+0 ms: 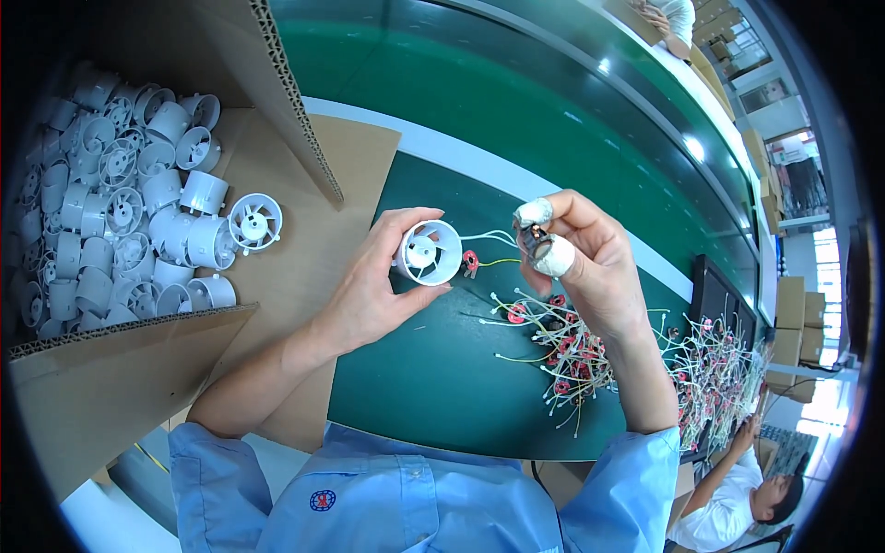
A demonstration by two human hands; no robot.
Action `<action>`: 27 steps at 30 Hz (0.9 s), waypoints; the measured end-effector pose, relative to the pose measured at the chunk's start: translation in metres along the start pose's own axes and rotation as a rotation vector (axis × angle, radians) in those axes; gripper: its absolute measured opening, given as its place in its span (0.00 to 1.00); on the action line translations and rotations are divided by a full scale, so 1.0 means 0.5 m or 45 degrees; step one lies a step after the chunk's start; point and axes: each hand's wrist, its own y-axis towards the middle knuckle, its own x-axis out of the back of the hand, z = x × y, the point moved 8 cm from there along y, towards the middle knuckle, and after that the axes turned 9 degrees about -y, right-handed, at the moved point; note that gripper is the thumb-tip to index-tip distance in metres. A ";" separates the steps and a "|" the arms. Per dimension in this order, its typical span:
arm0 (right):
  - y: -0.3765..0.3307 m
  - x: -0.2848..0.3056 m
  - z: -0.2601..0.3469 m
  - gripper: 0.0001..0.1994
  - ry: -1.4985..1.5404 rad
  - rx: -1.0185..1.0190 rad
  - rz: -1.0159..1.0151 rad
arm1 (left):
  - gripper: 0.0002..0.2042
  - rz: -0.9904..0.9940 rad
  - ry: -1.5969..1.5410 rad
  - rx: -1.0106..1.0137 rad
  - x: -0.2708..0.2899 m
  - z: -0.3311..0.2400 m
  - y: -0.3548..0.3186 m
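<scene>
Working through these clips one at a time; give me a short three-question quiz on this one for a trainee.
1. Multiple choice: what does the left hand hold?
a) a screwdriver
b) a white vaned housing
c) a roll of tape
2. True or false: both thumbs have a white wrapping at the tip.
3. Fill in: the heap of white housings on the person's left lies in an open ____ box.

Key:
1. b
2. False; the right hand has a white thumb wrapping, while the left thumb is bare.
3. cardboard; the box shows corrugated edges.
</scene>
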 end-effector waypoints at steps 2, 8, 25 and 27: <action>0.010 -0.005 0.008 0.20 -0.054 0.007 0.019 | 0.32 0.006 0.012 0.012 0.000 0.000 0.001; 0.024 -0.014 0.025 0.18 -0.156 -0.016 0.017 | 0.31 0.010 0.019 -0.025 -0.003 -0.004 0.001; 0.035 -0.034 0.053 0.16 -0.289 -0.068 0.129 | 0.31 0.033 0.053 -0.038 -0.006 -0.009 0.003; 0.039 -0.036 0.057 0.15 -0.272 -0.045 0.147 | 0.31 0.037 0.059 -0.032 -0.006 -0.007 0.003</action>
